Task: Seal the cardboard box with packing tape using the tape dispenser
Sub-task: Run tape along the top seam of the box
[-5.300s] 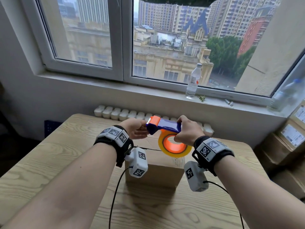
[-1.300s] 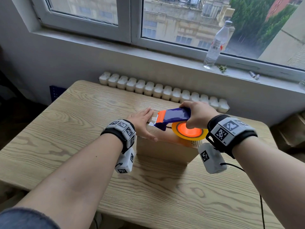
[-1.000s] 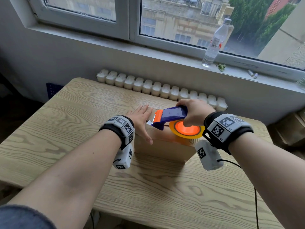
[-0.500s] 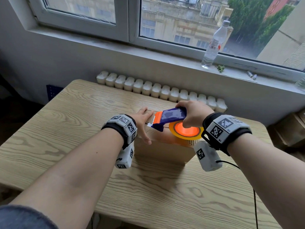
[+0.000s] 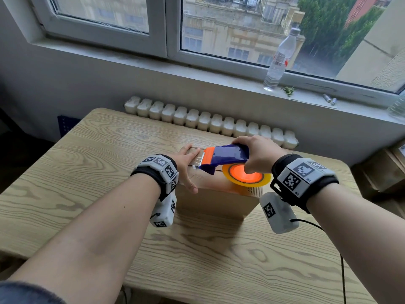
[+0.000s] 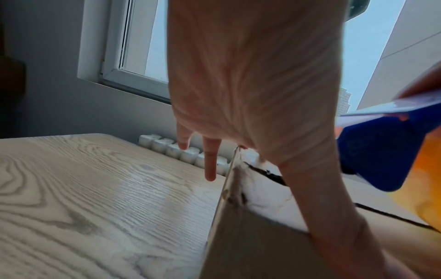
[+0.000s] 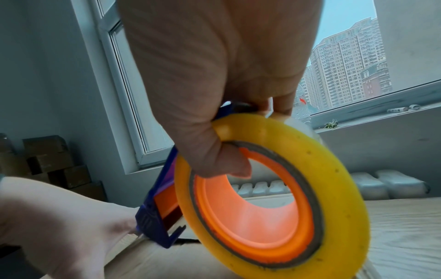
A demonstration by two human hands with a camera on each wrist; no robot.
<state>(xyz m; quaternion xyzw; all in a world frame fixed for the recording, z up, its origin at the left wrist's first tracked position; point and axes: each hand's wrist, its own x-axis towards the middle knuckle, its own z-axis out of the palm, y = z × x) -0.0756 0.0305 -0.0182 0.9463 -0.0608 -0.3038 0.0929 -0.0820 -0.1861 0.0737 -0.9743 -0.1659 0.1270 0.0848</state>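
Box [image 5: 215, 199]: L hand [image 5: 186, 164] flat on top; R hand [image 5: 257, 157] grips dispenser [image 5: 225, 157]. R wrist cam shows thumb hooked inside roll [image 7: 334, 198].

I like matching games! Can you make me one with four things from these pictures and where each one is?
Things:
1. clear plastic water bottle
2. yellow roll of packing tape
3. brown cardboard box
4. left hand

Places:
A. flat on the left end of the box's top
B. on the windowsill
C. standing on the wooden table
D. mounted on the blue and orange tape dispenser

Pairs: 1-B, 2-D, 3-C, 4-A
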